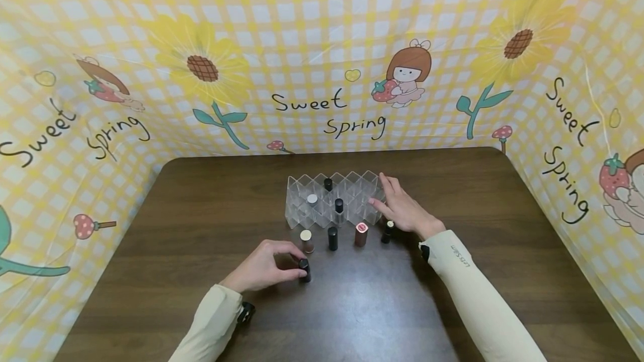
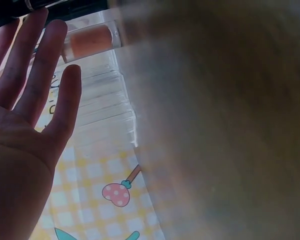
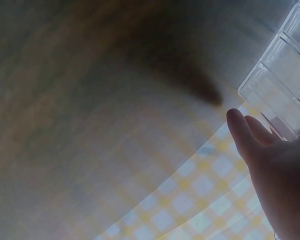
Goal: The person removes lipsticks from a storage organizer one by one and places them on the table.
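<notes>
My left hand (image 1: 269, 267) pinches a black lipstick tube (image 1: 304, 271) between thumb and fingertips, standing on the table. In the left wrist view its fingers reach up to dark tubes at the top edge. Behind, a clear lipstick organizer (image 1: 297, 214) with zigzag edges holds two black-capped tubes (image 1: 339, 205) and a white-capped tube (image 1: 312, 200). At the organizer's right end, my right hand (image 1: 406, 209) rests with fingers extended along its side and thumb toward the front; the right wrist view shows fingers beside the clear wall (image 3: 277, 90).
Along the organizer's front stand a cream-capped tube (image 1: 306, 241), a black tube (image 1: 332, 238), a reddish-brown lipstick (image 1: 360, 235) and a black tube with a light top (image 1: 387, 232). The brown wooden table (image 1: 211, 211) meets a yellow checked cloth (image 1: 312, 60) on its back and sides.
</notes>
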### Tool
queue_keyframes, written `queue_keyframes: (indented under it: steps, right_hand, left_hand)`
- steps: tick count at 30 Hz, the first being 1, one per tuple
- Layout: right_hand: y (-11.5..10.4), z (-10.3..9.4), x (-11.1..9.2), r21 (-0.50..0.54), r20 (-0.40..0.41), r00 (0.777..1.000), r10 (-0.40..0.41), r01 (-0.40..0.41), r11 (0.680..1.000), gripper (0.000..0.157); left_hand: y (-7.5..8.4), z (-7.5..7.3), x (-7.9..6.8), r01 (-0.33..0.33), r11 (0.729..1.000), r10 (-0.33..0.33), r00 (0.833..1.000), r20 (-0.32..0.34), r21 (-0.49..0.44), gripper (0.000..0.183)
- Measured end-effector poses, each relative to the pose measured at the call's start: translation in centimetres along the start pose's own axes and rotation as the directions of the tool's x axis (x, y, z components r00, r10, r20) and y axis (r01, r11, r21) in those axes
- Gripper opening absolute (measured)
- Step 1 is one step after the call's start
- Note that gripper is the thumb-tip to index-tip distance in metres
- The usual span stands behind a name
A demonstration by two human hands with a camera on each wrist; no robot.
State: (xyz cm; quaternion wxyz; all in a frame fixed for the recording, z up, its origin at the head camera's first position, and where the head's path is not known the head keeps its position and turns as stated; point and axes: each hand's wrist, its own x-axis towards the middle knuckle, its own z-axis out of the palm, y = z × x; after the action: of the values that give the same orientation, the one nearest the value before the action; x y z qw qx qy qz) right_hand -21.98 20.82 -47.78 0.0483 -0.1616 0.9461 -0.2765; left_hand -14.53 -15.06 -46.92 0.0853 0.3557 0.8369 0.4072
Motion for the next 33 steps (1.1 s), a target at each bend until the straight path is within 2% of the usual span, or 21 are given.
queue_keyframes:
  steps: [9, 26, 33]
  right_hand:
    - [0.11, 0.17, -0.04, 0.0, -0.004, 1.0, -0.008, 0.008, 1.0, 0.084]
    - [0.18, 0.08, 0.13, 0.012, 0.017, 1.0, 0.009, -0.009, 1.0, 0.084]
    - [0.04, -0.03, 0.16, 0.009, 0.011, 1.0, 0.008, -0.008, 1.0, 0.084]
  left_hand:
    - [0.08, 0.17, -0.19, 0.048, 0.999, -0.048, 0.999, 0.007, 0.017, 0.021]
    - [-0.18, 0.31, -0.24, 0.058, 0.997, -0.06, 0.997, 0.041, 0.051, 0.03]
    - [-0.24, 0.35, -0.14, 0.062, 0.995, -0.066, 0.997, 0.043, 0.083, 0.027]
